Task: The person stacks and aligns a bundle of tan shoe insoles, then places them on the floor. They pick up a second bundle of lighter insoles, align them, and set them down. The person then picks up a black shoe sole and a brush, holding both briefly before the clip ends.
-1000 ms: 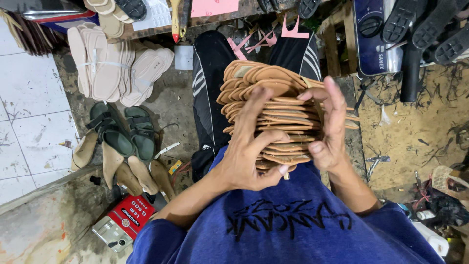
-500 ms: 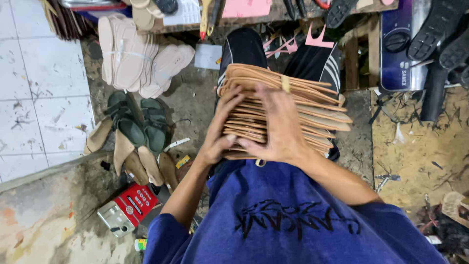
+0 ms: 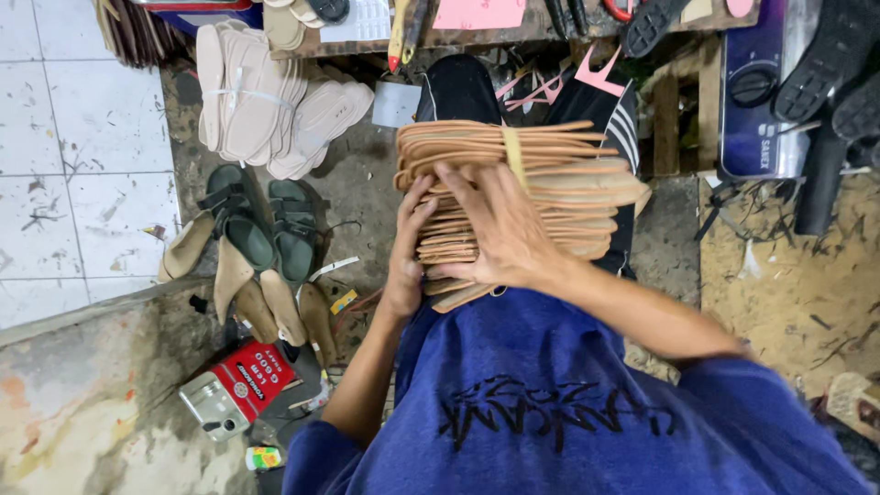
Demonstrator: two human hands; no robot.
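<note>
Fingers (image 3: pixel 477 197) of both hands around flat, tan, leathery insole stack (image 3: pixel 550 170)

We see even, soft light, prob. from overhead; no hard glare. Brightest patch is the white tiles (image 3: pixel 55 137), well left of the fingers, slightly washed out. The stack of tan insoles (image 3: pixel 541 174) under the fingers (image 3: pixel 458 197) of the right hand (image 3: pixel 504 229) is well lit and sharp, edges crisp. Left hand (image 3: pixel 408 266) sits a bit shaded beside the stack. Dark shadow collects above the fingertips, under the workbench edge (image 3: pixel 513 37), and around the black soles (image 3: pixel 825 55) far right of them. Wide-angle stretch bends things toward the corners. Blue shirt (image 3: pixel 568 403) below the hands is close, softer focus. No motion blur on the fingers.
</note>
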